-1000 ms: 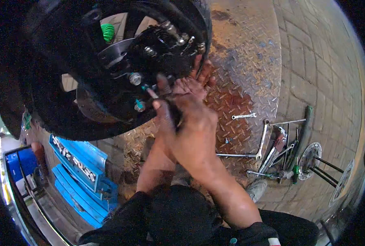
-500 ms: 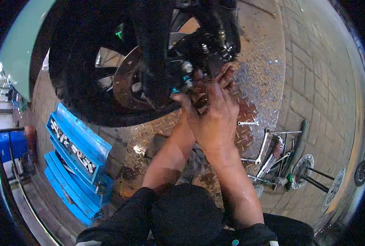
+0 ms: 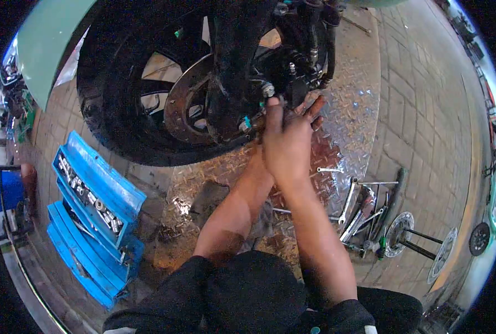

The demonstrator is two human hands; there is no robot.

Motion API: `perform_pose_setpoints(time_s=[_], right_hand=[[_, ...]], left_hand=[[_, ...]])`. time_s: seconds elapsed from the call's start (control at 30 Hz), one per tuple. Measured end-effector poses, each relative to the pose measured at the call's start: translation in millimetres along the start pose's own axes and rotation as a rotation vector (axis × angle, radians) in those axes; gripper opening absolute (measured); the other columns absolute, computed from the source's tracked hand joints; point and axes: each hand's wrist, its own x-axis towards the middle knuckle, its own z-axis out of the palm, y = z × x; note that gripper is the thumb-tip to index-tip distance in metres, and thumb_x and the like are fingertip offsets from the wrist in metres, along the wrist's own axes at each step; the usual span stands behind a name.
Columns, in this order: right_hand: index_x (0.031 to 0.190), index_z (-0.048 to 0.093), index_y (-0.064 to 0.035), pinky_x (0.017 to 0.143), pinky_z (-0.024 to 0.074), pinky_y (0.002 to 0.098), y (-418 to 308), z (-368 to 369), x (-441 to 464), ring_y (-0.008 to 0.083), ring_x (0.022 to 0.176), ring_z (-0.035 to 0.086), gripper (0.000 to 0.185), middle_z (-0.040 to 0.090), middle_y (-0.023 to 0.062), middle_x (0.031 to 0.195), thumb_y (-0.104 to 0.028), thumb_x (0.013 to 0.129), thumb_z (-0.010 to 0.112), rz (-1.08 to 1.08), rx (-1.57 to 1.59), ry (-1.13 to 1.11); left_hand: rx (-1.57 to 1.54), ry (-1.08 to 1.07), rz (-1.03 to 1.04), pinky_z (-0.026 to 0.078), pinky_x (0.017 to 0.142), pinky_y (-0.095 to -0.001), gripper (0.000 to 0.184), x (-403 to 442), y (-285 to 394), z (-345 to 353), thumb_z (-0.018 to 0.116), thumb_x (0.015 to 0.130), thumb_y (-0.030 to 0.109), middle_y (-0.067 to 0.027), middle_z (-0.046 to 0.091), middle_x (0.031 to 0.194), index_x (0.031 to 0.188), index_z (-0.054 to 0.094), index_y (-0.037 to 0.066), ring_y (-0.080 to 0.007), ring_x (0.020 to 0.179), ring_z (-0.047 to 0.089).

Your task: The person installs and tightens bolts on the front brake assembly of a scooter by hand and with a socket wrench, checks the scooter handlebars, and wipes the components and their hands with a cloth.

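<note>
My right hand (image 3: pixel 290 142) is at the lower end of the black fork leg (image 3: pixel 226 72), beside the motorcycle wheel (image 3: pixel 111 119). Its thumb points up, close to a silver bolt (image 3: pixel 268 90); its other fingers are curled out of sight. Behind it passes my left forearm, so most of my left hand (image 3: pixel 313 109) is hidden. The fingers showing past the right hand are darkened, apart and partly stretched, just under the black brake caliper (image 3: pixel 298 89). Left of the thumb is a fitting with teal on it (image 3: pixel 244 123). A brake disc (image 3: pixel 184 108) sits inside the wheel.
On the left stands an open blue toolbox (image 3: pixel 86 222) with sockets. A small wrench (image 3: pixel 330 170) lies on the metal plate (image 3: pixel 351 119). Further right are a larger wrench (image 3: pixel 347 201), other tools and a disc on rods (image 3: pixel 398 234). A grey cloth (image 3: pixel 212 197) lies below my forearms.
The view has shifted, so the wheel sits farther right and the toolbox farther left. My right hand has turned slightly, its thumb now upward near the bolt. My left fingers remain under the caliper.
</note>
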Motion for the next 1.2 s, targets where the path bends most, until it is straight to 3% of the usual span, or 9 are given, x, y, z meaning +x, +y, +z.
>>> perform_pose_setpoints(time_s=[0.13,0.23,0.33,0.5,0.57,0.73,0.83,0.97,1.2], right_hand=[[0.091,0.059,0.0003,0.059,0.0482,0.0417,0,-18,7,0.0267,0.056,0.057,0.049,0.061,0.0078,0.073,-0.045,0.093,0.043,1.104,1.089,-0.62],[0.083,0.058,-0.0016,0.058,0.0489,0.0393,-12,-44,8,0.0344,0.066,0.062,0.036,0.063,0.0173,0.074,-0.036,0.09,0.051,0.201,0.282,-0.279],[0.084,0.058,0.0003,0.06,0.0488,0.0429,-3,-38,-1,0.038,0.073,0.062,0.029,0.063,0.0221,0.078,-0.029,0.087,0.057,-0.027,-0.005,-0.236],[0.086,0.058,-0.0041,0.053,0.0472,0.0417,-14,-31,5,0.0312,0.061,0.061,0.022,0.063,0.0134,0.07,-0.026,0.087,0.057,-0.009,-0.092,-0.266],[0.085,0.059,-0.0075,0.048,0.0441,0.036,-12,-23,10,0.0192,0.052,0.055,0.025,0.06,0.0039,0.067,-0.031,0.091,0.052,0.839,0.905,-0.517],[0.082,0.058,-0.0069,0.049,0.0437,0.0393,5,-22,8,0.0198,0.052,0.055,0.038,0.061,0.0056,0.067,-0.041,0.093,0.045,1.045,1.2,-0.652],[0.087,0.059,0.0014,0.064,0.0471,0.048,-7,-43,6,0.0452,0.075,0.06,0.046,0.062,0.026,0.077,-0.043,0.09,0.048,0.065,0.018,-0.368],[0.096,0.063,-0.0002,0.07,0.0462,0.0514,-10,-33,5,0.0458,0.077,0.059,0.049,0.062,0.0266,0.08,-0.045,0.09,0.045,0.11,-0.036,-0.426],[0.104,0.059,0.0036,0.079,0.0447,0.0422,-10,-70,9,0.0391,0.087,0.061,0.055,0.063,0.0256,0.091,-0.047,0.093,0.039,0.383,0.529,-0.569]], left_hand=[[0.064,-0.035,-0.055,0.032,0.102,-0.0435,0.066,-4,-2,-10,0.047,0.087,0.05,-0.013,0.04,0.138,0.136,0.035,0.007,-0.0291,0.125,0.04],[0.632,-0.006,-0.01,0.03,0.105,-0.0374,0.063,-17,19,13,0.051,0.087,0.046,-0.011,0.043,0.136,0.135,0.039,0.008,-0.026,0.125,0.04],[1.414,0.197,-0.035,0.031,0.103,-0.0368,0.066,-68,38,3,0.064,0.077,0.043,-0.0129,0.051,0.127,0.128,0.046,0.005,-0.0259,0.121,0.044],[2.597,0.459,-0.184,0.031,0.1,-0.0491,0.063,-198,55,56,0.071,0.072,0.037,-0.0202,0.047,0.123,0.124,0.05,0.009,-0.0425,0.116,0.041],[2.659,0.51,-0.342,0.031,0.1,-0.0508,0.062,-240,49,49,0.07,0.072,0.035,-0.0209,0.045,0.125,0.124,0.05,0.01,-0.0446,0.117,0.039],[2.693,0.413,-0.55,0.031,0.101,-0.0496,0.057,-290,68,-1,0.067,0.072,0.02,-0.0217,0.044,0.125,0.125,0.048,0.012,-0.0448,0.12,0.037],[1.986,0.772,0.054,0.034,0.099,-0.0438,0.055,-262,79,53,0.056,0.071,0.0,-0.0189,0.046,0.12,0.124,0.043,0.003,-0.0355,0.121,0.04],[2.13,0.575,0.81,0.031,0.1,-0.0397,0.055,-214,101,123,0.06,0.073,0.01,-0.0176,0.045,0.124,0.123,0.041,-0.003,-0.0314,0.114,0.044],[2.232,-0.218,1.382,0.033,0.093,-0.0444,0.061,-11,103,210,0.059,0.067,0.004,-0.0169,0.05,0.116,0.127,0.049,0.011,-0.0351,0.112,0.042]])
